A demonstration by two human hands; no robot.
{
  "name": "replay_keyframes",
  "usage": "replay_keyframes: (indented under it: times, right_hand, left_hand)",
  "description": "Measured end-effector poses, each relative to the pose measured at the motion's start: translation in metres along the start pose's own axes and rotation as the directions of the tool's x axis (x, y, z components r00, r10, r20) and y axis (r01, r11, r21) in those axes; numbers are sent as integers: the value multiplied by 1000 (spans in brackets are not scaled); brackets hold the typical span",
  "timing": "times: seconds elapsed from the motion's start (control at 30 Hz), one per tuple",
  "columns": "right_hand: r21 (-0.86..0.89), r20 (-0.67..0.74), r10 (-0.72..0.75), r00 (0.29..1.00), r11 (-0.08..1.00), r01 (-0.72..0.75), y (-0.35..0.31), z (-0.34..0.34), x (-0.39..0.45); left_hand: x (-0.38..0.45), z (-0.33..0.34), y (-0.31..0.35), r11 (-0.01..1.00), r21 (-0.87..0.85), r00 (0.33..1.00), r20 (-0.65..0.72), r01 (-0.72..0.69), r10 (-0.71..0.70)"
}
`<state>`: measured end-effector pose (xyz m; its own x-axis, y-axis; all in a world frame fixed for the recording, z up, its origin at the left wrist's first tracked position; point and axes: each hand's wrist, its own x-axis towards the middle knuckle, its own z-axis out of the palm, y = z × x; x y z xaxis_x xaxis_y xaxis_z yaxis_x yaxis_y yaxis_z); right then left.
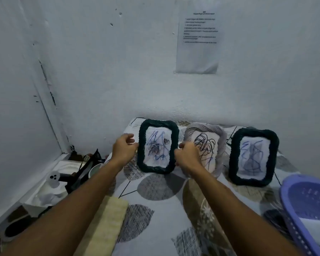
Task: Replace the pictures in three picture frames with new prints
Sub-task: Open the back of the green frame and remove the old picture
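Both forearms are stretched forward from the bottom edge, over a table [163, 215] covered with a cloth of grey and brown circles. At the near left edge of this table a pale yellow folded cloth [107, 224] is laid, and at the near right a purple plastic basket [310, 209] is placed, with something white inside; perhaps the new prints are kept there, but this cannot be confirmed.

Three frames are stood upright in a row at the far side, close to the wall, so that their pictures are turned toward the person. The left dark green frame [158, 145] is taken from both sides. The left hand [125, 147] is curled at its left edge, and the fingers seem to pinch the border. The right hand [187, 156] is closed at its right edge, with the fingers hidden behind the border. A grip on two sides is probably chosen so that the frame can be lifted or turned without tipping, because the back must be reached to change the picture.

The grey frame [205, 146] in the middle is partly covered by the right hand, and whether it is touched cannot be told. The right dark green frame [253, 157] is stood well apart from both hands. Scribbled drawings are seen in all three frames, so the task is judged to be near its beginning.

On the wall above, a printed sheet [198, 36] is fixed; its text is too small to be read.
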<state>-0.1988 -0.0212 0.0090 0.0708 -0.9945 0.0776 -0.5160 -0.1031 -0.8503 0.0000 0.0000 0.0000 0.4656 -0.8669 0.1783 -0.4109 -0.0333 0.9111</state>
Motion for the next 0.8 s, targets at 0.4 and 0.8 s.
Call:
replay_keyframes:
  times: [0.4,0.8]
  right_hand:
    - [54,-70,98,993,994,-94,10,25,11]
    - [533,10,-60,998,845,45,-4,-55,-88]
  left_hand:
    - [3,9,-13,995,-54,988,133,81,-74]
    - [-87,-32,29,954,-251,948,308,162,-80]
